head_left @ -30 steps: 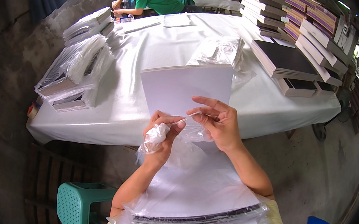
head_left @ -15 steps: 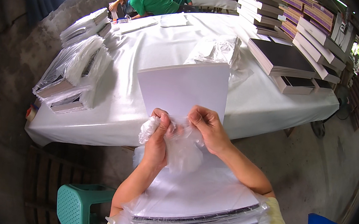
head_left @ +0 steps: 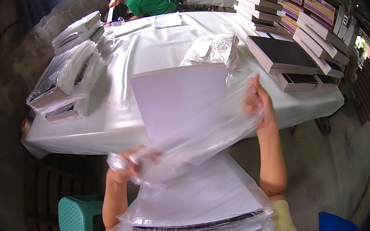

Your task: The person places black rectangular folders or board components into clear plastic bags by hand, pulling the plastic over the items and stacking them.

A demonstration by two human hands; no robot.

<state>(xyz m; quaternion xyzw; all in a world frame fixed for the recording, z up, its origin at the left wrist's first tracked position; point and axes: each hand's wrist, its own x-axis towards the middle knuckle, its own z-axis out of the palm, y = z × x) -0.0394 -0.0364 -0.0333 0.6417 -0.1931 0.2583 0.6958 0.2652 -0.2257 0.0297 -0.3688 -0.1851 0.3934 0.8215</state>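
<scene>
A clear plastic bag point(head_left: 202, 126) is stretched slantwise between my hands. My left hand point(head_left: 131, 164), lower down, grips its crumpled end. Higher and to the right, my right hand point(head_left: 256, 101) holds the other end, slightly blurred. Behind the plastic, a white board point(head_left: 178, 92) leans up at the table's near edge, its lower part partly covered by the bag. Close to my body lies a stack of plastic-wrapped flat white boards point(head_left: 202, 199) with dark edges.
On the white-covered table point(head_left: 101, 133) are wrapped bundles point(head_left: 68, 75) at left, a pile of plastic bags point(head_left: 213, 50) behind the board, and dark-topped stacks point(head_left: 283, 56) at right. A green stool point(head_left: 78, 215) stands lower left. People in green point(head_left: 150, 2) work at the far end.
My hands have moved apart, the right one up and rightward, the left one down and leftward. The bunched plastic bag is now drawn out long between them.
</scene>
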